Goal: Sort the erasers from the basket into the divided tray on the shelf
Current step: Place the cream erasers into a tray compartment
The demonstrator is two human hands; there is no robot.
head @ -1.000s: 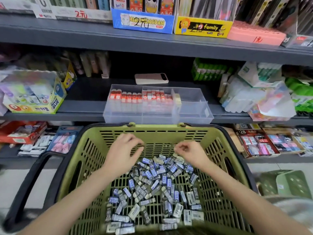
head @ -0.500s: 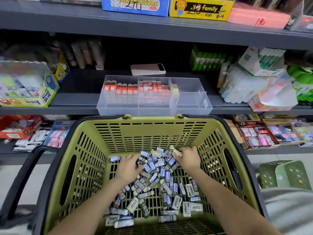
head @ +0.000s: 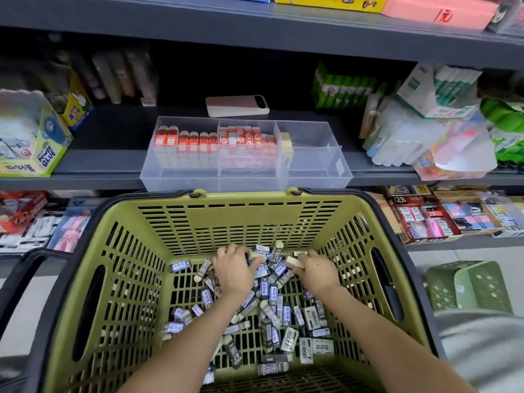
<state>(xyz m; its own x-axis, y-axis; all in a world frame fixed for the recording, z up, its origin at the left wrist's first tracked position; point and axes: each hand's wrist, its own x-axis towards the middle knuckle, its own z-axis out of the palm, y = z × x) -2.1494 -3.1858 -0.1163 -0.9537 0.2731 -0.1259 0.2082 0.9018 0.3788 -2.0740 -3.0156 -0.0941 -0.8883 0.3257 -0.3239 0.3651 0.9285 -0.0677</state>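
Note:
A green slotted basket [head: 232, 217] fills the lower view, with several small erasers [head: 272, 307] in blue, black and white sleeves heaped on its floor. My left hand [head: 234, 269] lies palm down on the far part of the heap, fingers curled into the erasers. My right hand [head: 317, 272] is close beside it and grips a cream eraser [head: 292, 261] at its fingertips. The clear divided tray [head: 243, 180] stands on the shelf just beyond the basket; its left and middle sections hold rows of red-sleeved erasers [head: 215, 139], its right sections look nearly bare.
A pink phone-like slab [head: 236, 105] lies behind the tray. A glue box [head: 37, 143] stands at left, wrapped packs [head: 425, 131] at right. The lower shelf holds eraser boxes [head: 425, 217]. A small green crate [head: 470, 287] sits on the floor to the right.
Both hands dropped from above the heap down into the erasers and moved toward the basket's far side. The right hand closed on a cream eraser. The view tilted downward.

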